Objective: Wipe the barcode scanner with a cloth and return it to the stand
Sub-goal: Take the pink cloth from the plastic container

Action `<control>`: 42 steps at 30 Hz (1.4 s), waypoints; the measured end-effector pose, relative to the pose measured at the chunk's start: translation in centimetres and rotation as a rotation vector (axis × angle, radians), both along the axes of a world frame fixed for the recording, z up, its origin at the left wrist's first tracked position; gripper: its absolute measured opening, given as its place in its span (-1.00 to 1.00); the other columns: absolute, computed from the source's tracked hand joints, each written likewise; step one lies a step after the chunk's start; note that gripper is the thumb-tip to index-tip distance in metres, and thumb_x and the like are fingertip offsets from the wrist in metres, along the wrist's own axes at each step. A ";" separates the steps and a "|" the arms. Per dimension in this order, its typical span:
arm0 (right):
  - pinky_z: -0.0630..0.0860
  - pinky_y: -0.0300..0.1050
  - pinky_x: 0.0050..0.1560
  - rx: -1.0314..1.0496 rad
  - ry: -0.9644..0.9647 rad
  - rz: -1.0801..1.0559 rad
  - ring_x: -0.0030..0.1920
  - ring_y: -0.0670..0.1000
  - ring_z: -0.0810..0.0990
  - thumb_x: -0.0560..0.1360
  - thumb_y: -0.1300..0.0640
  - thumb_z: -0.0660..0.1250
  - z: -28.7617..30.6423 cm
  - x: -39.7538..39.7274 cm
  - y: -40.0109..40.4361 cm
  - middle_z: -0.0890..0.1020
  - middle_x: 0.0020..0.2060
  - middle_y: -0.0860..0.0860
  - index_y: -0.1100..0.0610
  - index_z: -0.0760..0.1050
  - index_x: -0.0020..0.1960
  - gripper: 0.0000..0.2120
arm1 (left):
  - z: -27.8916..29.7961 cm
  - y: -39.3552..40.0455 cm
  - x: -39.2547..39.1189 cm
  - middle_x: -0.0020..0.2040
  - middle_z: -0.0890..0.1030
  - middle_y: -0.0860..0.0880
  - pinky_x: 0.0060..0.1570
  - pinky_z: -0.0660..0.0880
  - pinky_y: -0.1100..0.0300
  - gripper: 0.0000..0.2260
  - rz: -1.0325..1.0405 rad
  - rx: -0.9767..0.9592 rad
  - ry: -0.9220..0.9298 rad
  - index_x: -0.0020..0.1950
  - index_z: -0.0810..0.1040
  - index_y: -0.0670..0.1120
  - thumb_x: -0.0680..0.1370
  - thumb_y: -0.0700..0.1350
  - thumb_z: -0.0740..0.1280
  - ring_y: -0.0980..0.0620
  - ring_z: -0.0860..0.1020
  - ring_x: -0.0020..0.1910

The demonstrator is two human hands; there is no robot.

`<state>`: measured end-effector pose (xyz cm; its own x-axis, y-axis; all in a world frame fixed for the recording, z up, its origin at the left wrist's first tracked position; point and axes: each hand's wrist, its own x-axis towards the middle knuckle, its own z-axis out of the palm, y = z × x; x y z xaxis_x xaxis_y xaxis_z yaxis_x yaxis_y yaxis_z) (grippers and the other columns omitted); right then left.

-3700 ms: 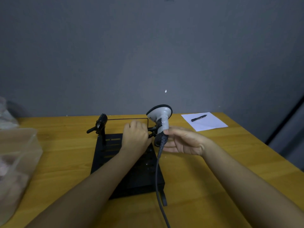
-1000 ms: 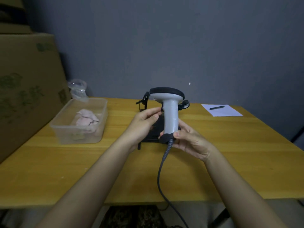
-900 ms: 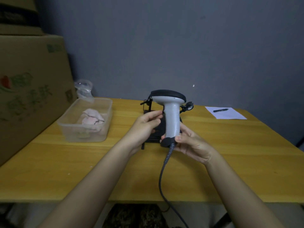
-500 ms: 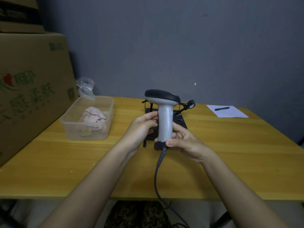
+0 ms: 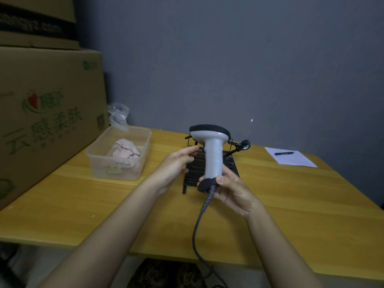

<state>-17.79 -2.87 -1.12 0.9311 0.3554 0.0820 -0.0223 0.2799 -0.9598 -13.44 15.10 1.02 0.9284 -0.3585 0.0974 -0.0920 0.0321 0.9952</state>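
A grey barcode scanner (image 5: 213,154) with a black head stands upright in the air, its cable (image 5: 199,221) trailing down over the table's front edge. My right hand (image 5: 230,190) grips the scanner's lower handle. To the scanner's left, my left hand (image 5: 176,165) has its fingers apart and holds nothing, just off the handle. Behind the scanner lies the black stand (image 5: 230,163) with its wire arms. A crumpled pink cloth (image 5: 124,151) lies in a clear plastic tub (image 5: 116,173) at the left.
Large cardboard boxes (image 5: 41,113) rise along the left edge of the wooden table (image 5: 301,204). A crinkled plastic bag (image 5: 118,113) sits behind the tub. At the back right a sheet of paper (image 5: 291,159) lies with a black pen (image 5: 283,153) on it.
The scanner came off the stand and now stands upright in my right hand. My left hand, which touched the handle half a second ago, has drawn slightly away. The camera view shifted left.
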 end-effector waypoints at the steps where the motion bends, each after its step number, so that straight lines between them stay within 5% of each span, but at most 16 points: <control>1: 0.60 -0.06 -0.06 0.001 -0.003 0.006 -0.02 0.12 0.65 0.17 0.03 0.61 0.1 0.0 0.1 0.67 -0.09 0.16 0.11 0.35 0.32 -0.19 | 0.1 0.1 -0.1 0.27 0.51 0.07 0.22 0.38 0.10 -0.63 0.010 -0.009 -0.004 0.37 0.43 0.00 0.58 -0.21 0.16 0.16 0.43 0.24; 10: 0.60 -0.06 -0.06 -0.051 -0.012 0.012 0.04 0.15 0.64 0.18 0.06 0.60 1.5 0.9 2.1 0.66 -0.02 0.19 0.11 0.34 0.36 -0.18 | 0.4 2.9 0.2 0.14 0.56 0.06 0.11 0.40 0.17 -0.70 0.251 0.019 -0.068 0.22 0.54 -0.01 0.57 -0.26 0.16 0.11 0.47 0.17; 13: 0.60 -0.04 -0.04 -0.073 0.014 0.016 0.05 0.14 0.64 0.26 0.14 0.55 2.1 2.4 3.3 0.67 -0.02 0.18 0.09 0.34 0.37 -0.26 | 0.2 5.2 1.1 0.09 0.58 0.07 0.08 0.43 0.13 -0.74 0.350 0.089 -0.116 0.03 0.59 0.05 0.55 -0.25 0.18 0.09 0.49 0.08; 17: 0.62 -0.01 -0.01 -0.088 0.073 0.052 0.02 0.12 0.66 0.40 0.24 0.36 2.6 5.3 5.4 0.69 -0.05 0.15 0.07 0.37 0.33 -0.49 | -0.5 8.9 3.1 -0.03 0.58 0.01 -0.17 0.43 0.19 -0.75 0.463 0.283 -0.171 0.07 0.59 -0.04 0.55 -0.23 0.16 -0.02 0.52 -0.13; 20: 0.63 -0.01 -0.04 -0.101 0.120 0.078 -0.04 0.13 0.68 0.41 0.26 0.38 2.9 7.7 7.3 0.68 -0.06 0.17 0.12 0.34 0.37 -0.45 | -1.0 11.8 5.5 -0.04 0.59 0.03 -0.04 0.45 0.15 -0.76 0.483 0.420 -0.186 0.07 0.57 -0.03 0.54 -0.23 0.16 -0.03 0.56 0.00; 24: 0.63 0.00 -0.03 -0.204 0.152 0.095 -0.07 0.13 0.69 0.35 0.23 0.42 2.8 10.9 9.3 0.67 -0.04 0.17 0.11 0.31 0.39 -0.35 | -2.0 14.5 9.6 0.21 0.58 -0.05 0.13 0.41 0.18 -0.73 0.502 0.648 -0.213 0.20 0.55 -0.12 0.54 -0.19 0.19 -0.03 0.50 0.21; 30: 0.65 -0.06 -0.12 -0.233 0.208 0.132 -0.07 0.13 0.69 0.35 0.22 0.42 2.5 14.6 10.2 0.68 -0.04 0.16 0.10 0.34 0.37 -0.38 | -3.2 16.9 15.5 0.20 0.58 -0.08 0.09 0.50 0.05 -0.72 0.337 1.164 -0.239 0.13 0.54 0.07 0.49 -0.18 0.21 -0.10 0.53 0.14; 34: 0.65 -0.07 -0.13 -0.255 0.216 0.158 -0.07 0.12 0.69 0.36 0.23 0.40 2.0 15.8 9.9 0.68 -0.06 0.16 0.07 0.38 0.33 -0.45 | -2.9 16.1 17.1 0.21 0.56 -0.06 -0.10 0.42 0.16 -0.66 0.150 1.308 -0.222 0.31 0.47 -0.03 0.55 -0.20 0.17 -0.10 0.54 0.10; 39: 0.65 -0.08 -0.16 -0.266 0.225 0.135 -0.09 0.11 0.70 0.36 0.23 0.41 1.7 16.2 9.4 0.68 -0.05 0.16 0.07 0.40 0.31 -0.47 | -2.2 14.6 17.1 0.04 0.59 -0.10 -0.19 0.36 0.14 -0.77 0.125 1.568 -0.401 0.07 0.55 -0.13 0.46 -0.31 0.23 -0.11 0.55 0.03; 42: 0.65 -0.08 -0.14 -0.244 0.193 0.119 -0.05 0.11 0.69 0.36 0.20 0.42 3.6 15.0 8.3 0.67 -0.02 0.16 0.07 0.39 0.33 -0.44 | 0.3 13.9 16.1 -0.02 0.63 -0.13 -0.09 0.46 0.08 -0.83 0.267 1.496 -0.518 -0.05 0.59 -0.14 0.49 -0.28 0.21 -0.13 0.58 0.00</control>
<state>-2.83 5.38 2.46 0.8719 0.4502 -0.1924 -0.2287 0.0270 -0.9731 2.65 29.02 1.36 0.9572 -0.2566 0.1337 -0.2559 -0.9664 -0.0227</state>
